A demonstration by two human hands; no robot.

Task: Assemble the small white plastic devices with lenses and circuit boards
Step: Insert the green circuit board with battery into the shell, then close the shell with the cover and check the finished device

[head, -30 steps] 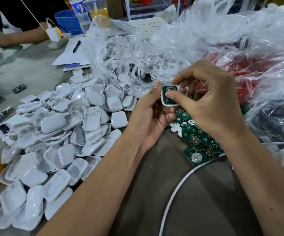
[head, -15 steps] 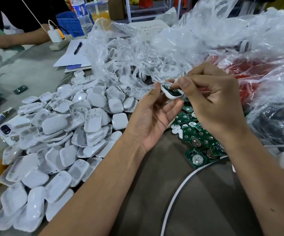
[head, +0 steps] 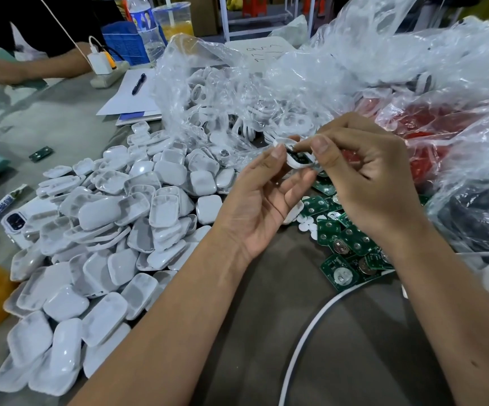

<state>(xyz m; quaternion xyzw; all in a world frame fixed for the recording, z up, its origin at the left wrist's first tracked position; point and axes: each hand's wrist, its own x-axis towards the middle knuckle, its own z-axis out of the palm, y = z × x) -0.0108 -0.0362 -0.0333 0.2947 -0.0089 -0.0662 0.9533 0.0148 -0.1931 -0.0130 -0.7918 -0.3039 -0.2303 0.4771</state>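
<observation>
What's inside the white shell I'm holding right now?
A dark insert sits inside the white shell, most likely a circuit board; the shell is tilted, so detail is unclear. The right hand and left hand pinch it, their fingers covering part of the inside.

Head view only: looks forward-down, close over table.

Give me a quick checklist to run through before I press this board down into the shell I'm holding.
1. White shell held by both the left hand and the right hand: ok.
2. Board sits inside the shell: ok, dark part visible in it.
3. Board fully seated flat: cannot tell, fingers hide it.
4. Lens fitted: cannot tell.
5. Spare green circuit boards within reach under the right hand: ok.
6. Pile of empty shells close on the left: ok.
</observation>
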